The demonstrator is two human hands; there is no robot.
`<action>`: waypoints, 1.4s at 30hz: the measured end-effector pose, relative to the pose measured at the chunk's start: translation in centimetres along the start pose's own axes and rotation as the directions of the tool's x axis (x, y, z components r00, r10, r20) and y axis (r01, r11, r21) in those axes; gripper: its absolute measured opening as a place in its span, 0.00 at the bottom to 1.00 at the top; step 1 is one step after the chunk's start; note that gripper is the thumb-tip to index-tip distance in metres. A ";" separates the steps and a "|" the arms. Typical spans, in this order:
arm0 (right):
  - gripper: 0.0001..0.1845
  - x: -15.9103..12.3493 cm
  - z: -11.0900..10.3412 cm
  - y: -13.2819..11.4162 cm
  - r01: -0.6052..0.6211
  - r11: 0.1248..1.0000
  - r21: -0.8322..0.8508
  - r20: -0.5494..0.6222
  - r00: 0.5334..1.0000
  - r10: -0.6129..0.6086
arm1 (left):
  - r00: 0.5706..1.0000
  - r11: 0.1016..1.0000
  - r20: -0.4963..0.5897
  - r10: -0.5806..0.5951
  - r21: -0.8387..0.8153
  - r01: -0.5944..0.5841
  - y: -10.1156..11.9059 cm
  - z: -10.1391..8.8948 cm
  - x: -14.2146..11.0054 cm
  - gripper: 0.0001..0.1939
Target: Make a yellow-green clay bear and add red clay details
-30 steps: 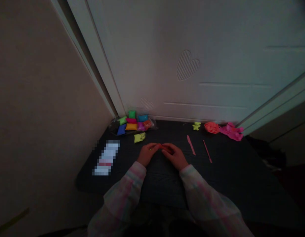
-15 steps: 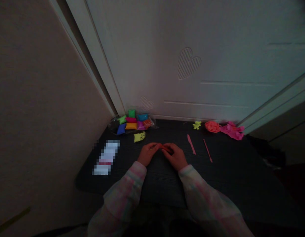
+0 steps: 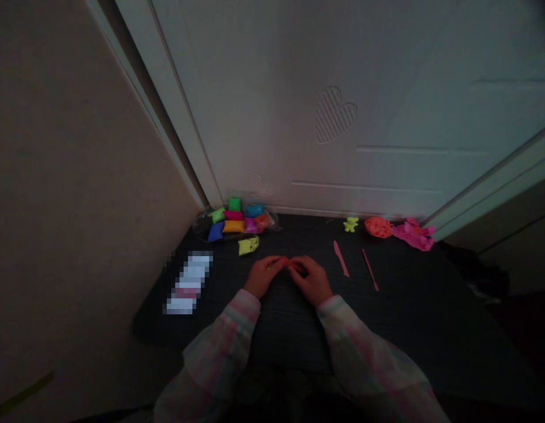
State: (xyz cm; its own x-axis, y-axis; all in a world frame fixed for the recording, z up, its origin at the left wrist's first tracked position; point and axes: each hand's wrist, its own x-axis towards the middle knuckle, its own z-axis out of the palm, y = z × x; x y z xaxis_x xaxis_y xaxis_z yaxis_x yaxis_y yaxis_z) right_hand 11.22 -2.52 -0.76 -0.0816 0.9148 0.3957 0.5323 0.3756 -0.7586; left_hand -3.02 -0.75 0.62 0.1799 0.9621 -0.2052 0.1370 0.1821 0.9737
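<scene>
My left hand (image 3: 262,277) and my right hand (image 3: 313,282) meet at the fingertips above the middle of the dark table. Pinched between them is a small piece of red modelling clay (image 3: 288,264), mostly covered by the fingers. Both hands are closed on it. Just beyond my left hand lies a yellow packet (image 3: 248,245) with dark print. To the right of my right hand are a pink plastic knife (image 3: 341,259) and a thin pink modelling tool (image 3: 370,270), both lying flat and untouched.
A clear bag of several coloured clay packets (image 3: 234,226) lies at the back left of the table (image 3: 290,329). A blurred white sheet (image 3: 190,282) is at the left. Along the back right sit a yellow bear-shaped piece (image 3: 350,224), an orange-red lump (image 3: 378,227) and a bright pink piece (image 3: 414,234).
The view has shifted very slightly. Both hands stay at the same spot with the red clay between their fingertips; the fingers have moved only a little.
</scene>
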 end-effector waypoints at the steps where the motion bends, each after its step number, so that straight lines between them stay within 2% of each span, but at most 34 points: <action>1: 0.07 0.0 0.0 0.0 0.001 1.000 -0.002 -0.006 1.000 -0.001 | 1.000 1.000 -0.001 -0.002 -0.008 0.002 -0.1 0.0 0.1 0.20; 4: 0.09 0.0 -0.1 0.0 0.002 1.000 -0.010 -0.023 1.000 -0.002 | 1.000 1.000 0.000 -0.004 -0.030 0.004 -0.5 -0.1 0.2 0.22; 13: 0.06 0.1 -0.4 -0.1 0.021 1.000 -0.022 -0.015 1.000 -0.021 | 1.000 1.000 0.016 0.016 -0.006 -0.016 -0.9 -0.4 0.4 0.24; 17: 0.07 0.1 -0.3 0.0 0.018 0.999 -0.027 -0.016 1.000 -0.018 | 0.999 0.996 0.018 0.050 0.070 -0.051 -0.8 -0.3 0.4 0.24; 21: 0.08 0.0 -0.3 -0.1 0.021 0.999 -0.028 -0.015 1.000 -0.022 | 0.991 0.963 -0.016 0.135 0.236 -0.127 -0.7 -0.4 0.2 0.23; 25: 0.08 0.1 -0.6 -0.3 0.003 1.000 -0.029 -0.050 0.999 -0.004 | 0.958 0.849 -0.074 0.278 0.486 -0.209 -0.7 -0.9 0.1 0.18; 29: 0.08 0.1 -0.8 -0.4 -0.016 1.000 -0.023 -0.080 0.997 0.014 | 0.937 0.677 -0.024 0.348 0.698 -0.234 -0.9 -1.3 0.3 0.16; 33: 0.09 0.1 -0.9 -0.4 -0.023 1.000 -0.012 -0.102 0.995 0.022 | 0.927 0.552 0.027 0.374 0.797 -0.246 -1.2 -1.5 0.6 0.17; 38: 0.09 0.0 -0.9 -0.4 -0.021 1.000 -0.012 -0.137 0.990 0.019 | 0.904 0.475 0.017 0.428 0.846 -0.241 -1.2 -1.8 0.6 0.16; 40: 0.08 0.0 -1.0 -0.4 -0.018 1.000 -0.014 -0.144 0.990 0.016 | 0.878 0.491 -0.007 0.479 0.831 -0.262 -0.9 -1.6 0.4 0.16; 42: 0.07 -0.1 -1.0 -0.4 -0.020 1.000 -0.017 -0.146 0.989 0.017 | 0.849 0.608 -0.071 0.524 0.729 -0.314 -0.5 -1.0 0.2 0.15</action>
State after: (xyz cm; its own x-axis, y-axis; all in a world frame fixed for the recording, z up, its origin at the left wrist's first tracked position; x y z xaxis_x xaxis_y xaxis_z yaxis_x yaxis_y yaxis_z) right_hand 11.84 -2.87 0.03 0.0514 0.8894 0.4543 0.5482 0.3551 -0.7572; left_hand -4.06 -0.40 0.20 0.1550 0.9263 0.3434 0.7371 -0.3399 0.5841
